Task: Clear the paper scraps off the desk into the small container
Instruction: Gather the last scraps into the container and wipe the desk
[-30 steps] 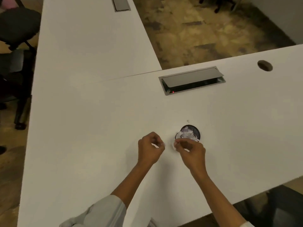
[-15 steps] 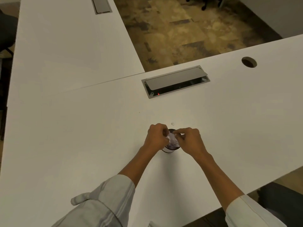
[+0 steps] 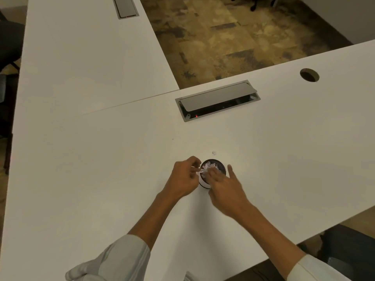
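Observation:
A small round container (image 3: 220,165) with a dark inside and a white wall stands on the white desk (image 3: 101,179), filled with white paper scraps (image 3: 209,166). My left hand (image 3: 182,178) is at its left rim, fingers pinched on a paper scrap held over the opening. My right hand (image 3: 225,187) lies over the container's near right side with fingers spread, touching the scraps and hiding part of the rim. One tiny paper scrap (image 3: 213,152) lies on the desk just beyond the container.
A grey cable hatch (image 3: 218,100) with its lid ajar sits in the desk beyond the container. A round cable hole (image 3: 309,75) is at the far right. A second desk (image 3: 81,47) joins on the left. A dark chair (image 3: 8,43) stands at the left edge.
Both hands came together at the container. My right hand has opened its fingers and spread over the scraps, while my left hand stays pinched at the left rim.

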